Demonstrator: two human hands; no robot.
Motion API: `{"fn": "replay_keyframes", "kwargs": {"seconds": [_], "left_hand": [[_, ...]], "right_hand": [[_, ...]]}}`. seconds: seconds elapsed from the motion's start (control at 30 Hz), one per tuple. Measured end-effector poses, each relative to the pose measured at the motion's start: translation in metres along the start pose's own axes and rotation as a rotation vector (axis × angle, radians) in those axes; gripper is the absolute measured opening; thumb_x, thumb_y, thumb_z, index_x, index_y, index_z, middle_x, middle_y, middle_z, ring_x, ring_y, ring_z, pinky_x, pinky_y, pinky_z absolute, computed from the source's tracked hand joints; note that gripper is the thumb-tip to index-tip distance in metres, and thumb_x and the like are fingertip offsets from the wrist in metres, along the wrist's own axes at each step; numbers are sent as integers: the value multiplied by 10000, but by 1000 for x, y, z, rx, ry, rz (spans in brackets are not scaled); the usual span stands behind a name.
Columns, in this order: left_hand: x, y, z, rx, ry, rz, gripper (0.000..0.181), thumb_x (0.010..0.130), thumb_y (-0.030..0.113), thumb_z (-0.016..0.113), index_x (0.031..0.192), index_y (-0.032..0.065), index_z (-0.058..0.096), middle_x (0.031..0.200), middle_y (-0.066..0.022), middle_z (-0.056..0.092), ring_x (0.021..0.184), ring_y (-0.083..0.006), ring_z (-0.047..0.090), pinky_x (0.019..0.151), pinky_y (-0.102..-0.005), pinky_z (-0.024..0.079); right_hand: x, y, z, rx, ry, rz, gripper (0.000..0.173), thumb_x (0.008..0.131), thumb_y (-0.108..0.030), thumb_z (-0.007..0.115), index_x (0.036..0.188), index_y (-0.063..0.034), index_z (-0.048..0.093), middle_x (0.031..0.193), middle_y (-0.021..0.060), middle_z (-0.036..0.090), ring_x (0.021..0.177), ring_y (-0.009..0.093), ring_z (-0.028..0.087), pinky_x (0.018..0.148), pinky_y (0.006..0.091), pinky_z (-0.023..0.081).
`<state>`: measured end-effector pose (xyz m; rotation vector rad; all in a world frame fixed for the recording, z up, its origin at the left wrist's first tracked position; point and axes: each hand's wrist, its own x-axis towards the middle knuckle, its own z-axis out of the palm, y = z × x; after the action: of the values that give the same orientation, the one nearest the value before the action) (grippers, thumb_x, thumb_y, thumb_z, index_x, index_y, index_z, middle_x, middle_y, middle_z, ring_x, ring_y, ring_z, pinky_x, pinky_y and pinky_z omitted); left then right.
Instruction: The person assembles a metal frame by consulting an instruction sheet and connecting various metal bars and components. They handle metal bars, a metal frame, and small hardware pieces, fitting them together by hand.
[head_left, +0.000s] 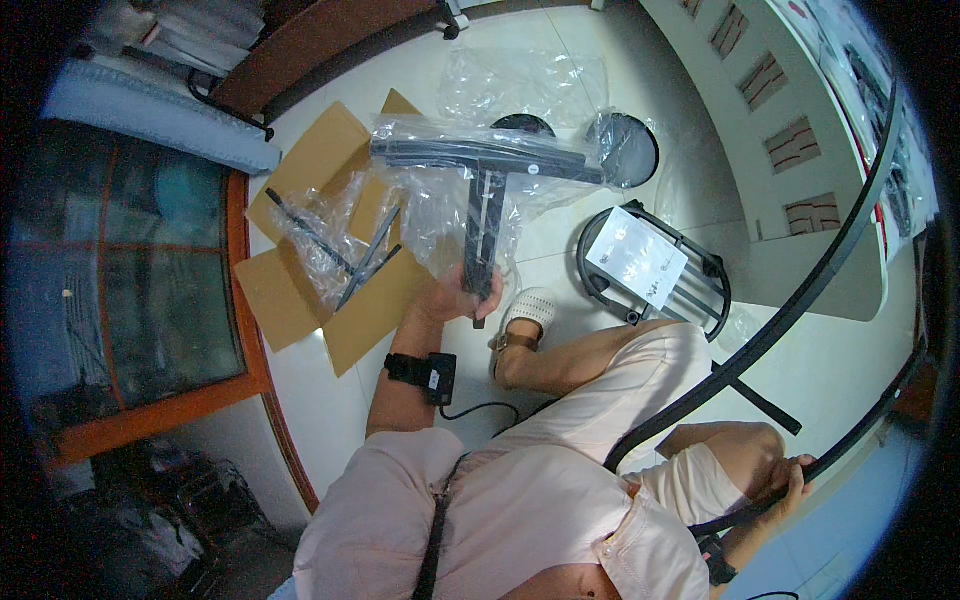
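Note:
My left hand (461, 292) grips the lower end of a black T-shaped metal frame part (486, 217), whose crossbar is partly wrapped in clear plastic. On the right, my right hand (787, 480) is closed around a long curved black tube (780, 319) that sweeps up past my knee to the upper right. A black oval frame (697, 300) lies on the floor beyond my foot, with a white printed sheet (637, 256) on top. Two round black-rimmed pieces, one a disc (624, 150) in plastic, sit behind the crossbar.
An opened cardboard box (375, 322) on the left holds black bars (367, 255) and clear plastic. A clear plastic bag (525, 82) lies on the tiled floor farther off. A white cabinet (825, 277) stands right, a wood-framed glass door (247, 300) left, and a caster (451, 31) at top.

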<state>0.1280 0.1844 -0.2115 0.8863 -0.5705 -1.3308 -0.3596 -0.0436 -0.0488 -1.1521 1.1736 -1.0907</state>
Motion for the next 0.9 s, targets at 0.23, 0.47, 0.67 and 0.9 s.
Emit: {"fn": "replay_keyframes", "kwargs": {"seconds": [0.23, 0.47, 0.67, 0.9], "left_hand": [[-20, -8, -19, -30, -78, -4, 518, 679, 353, 760, 1034, 71, 512, 684, -24, 541, 580, -105, 484, 475, -225, 328], [-29, 22, 4, 197, 193, -160, 380, 739, 231, 715, 1019, 51, 532, 788, -47, 586, 692, -116, 536, 593, -239, 420], [-26, 11, 9, 917, 785, 153, 306, 764, 53, 627, 1052, -5, 540, 878, -136, 621, 809, -242, 602, 723, -363, 471], [-44, 14, 9, 1718, 980, 246, 300, 749, 15, 543, 1029, 107, 600, 818, -113, 602, 752, -328, 592, 643, -406, 478]], "right_hand": [[2, 5, -13, -52, 52, 3, 222, 806, -86, 574, 1011, -34, 504, 677, -1, 476, 548, 74, 428, 485, 211, 364], [5, 7, -17, -12, -36, -41, 161, 813, -55, 539, 965, -24, 494, 590, -11, 447, 470, 76, 404, 427, 218, 342], [-1, 1, -6, -43, 62, -59, 140, 815, -64, 536, 941, -23, 490, 535, -21, 418, 406, 66, 364, 365, 213, 302], [-2, -1, -10, -50, 15, -70, 129, 821, -74, 540, 933, -23, 498, 543, -18, 429, 413, 63, 371, 378, 211, 326]]}}
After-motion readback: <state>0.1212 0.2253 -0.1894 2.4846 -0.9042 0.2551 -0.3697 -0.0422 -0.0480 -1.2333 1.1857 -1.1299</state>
